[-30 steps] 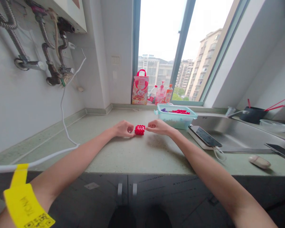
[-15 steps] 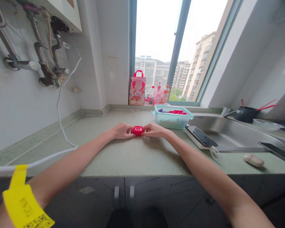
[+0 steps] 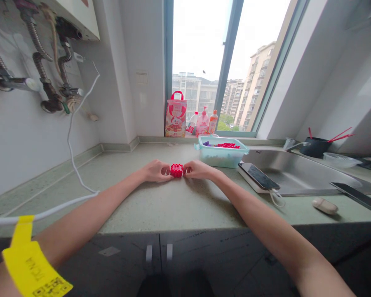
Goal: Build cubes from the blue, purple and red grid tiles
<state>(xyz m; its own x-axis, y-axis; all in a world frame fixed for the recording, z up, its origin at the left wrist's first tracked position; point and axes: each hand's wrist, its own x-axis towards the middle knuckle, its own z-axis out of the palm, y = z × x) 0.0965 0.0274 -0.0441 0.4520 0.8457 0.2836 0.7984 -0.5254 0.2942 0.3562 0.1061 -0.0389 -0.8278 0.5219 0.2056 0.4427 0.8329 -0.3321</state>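
A small red block assembly rests on the pale green countertop. My left hand pinches its left side with curled fingers. My right hand grips its right side the same way. Both forearms reach out over the counter's front edge. A yellow tag is wrapped round my left arm.
A light blue tub with red and purple pieces stands just right of my hands. Beyond it lie a phone on a white box, a steel sink, a knife and a small white object. A white cable hangs at left.
My right hand moved left and closed on the red assembly, which it was apart from a second ago. The left hand stayed on it. The view shifted slightly right.
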